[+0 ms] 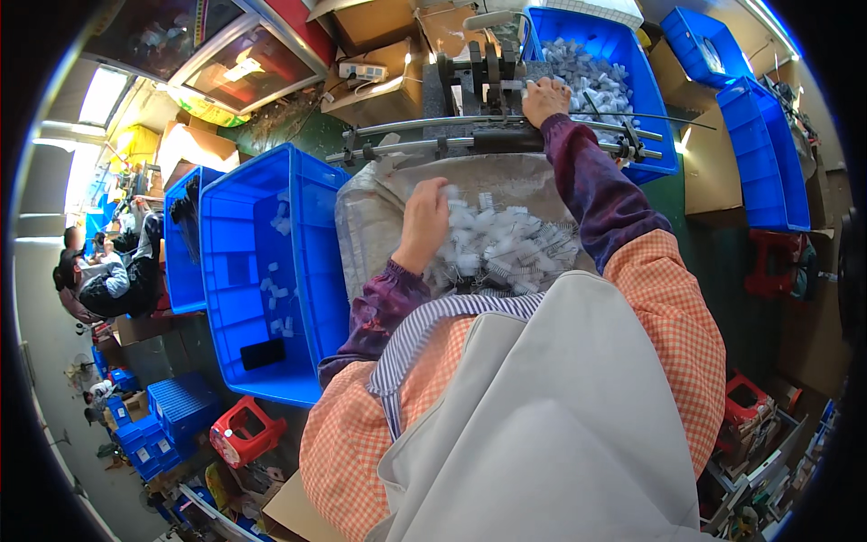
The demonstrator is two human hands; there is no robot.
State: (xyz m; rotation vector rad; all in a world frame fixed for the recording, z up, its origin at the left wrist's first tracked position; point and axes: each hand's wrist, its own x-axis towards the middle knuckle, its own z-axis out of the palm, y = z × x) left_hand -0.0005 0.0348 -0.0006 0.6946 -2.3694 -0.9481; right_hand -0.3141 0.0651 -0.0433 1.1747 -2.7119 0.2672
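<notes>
In front of me a heap of small translucent white plastic pieces (pixel 497 239) mixed with thin metal springs (pixel 537 217) lies on a worn grey cloth (pixel 370 203). My left hand (pixel 424 221) is over the heap's left edge, its fingers closed at a small whitish piece that is partly hidden. Farther off, my right hand (pixel 546 101) is closed at the spindle end of a dark metal bench machine (pixel 488 72). A bit of white plastic shows at its fingertips; the fingers hide the rest. Two metal rails (pixel 415 131) run between the heap and the machine.
A blue bin (pixel 664 117) full of white pieces stands right of the machine. The large blue bin (pixel 271 208) at left holds a few pieces and a black phone-like slab (pixel 262 354). A thin rod (pixel 668 117) juts rightward. Red stools (pixel 246 432) and cardboard boxes (pixel 713 172) stand around.
</notes>
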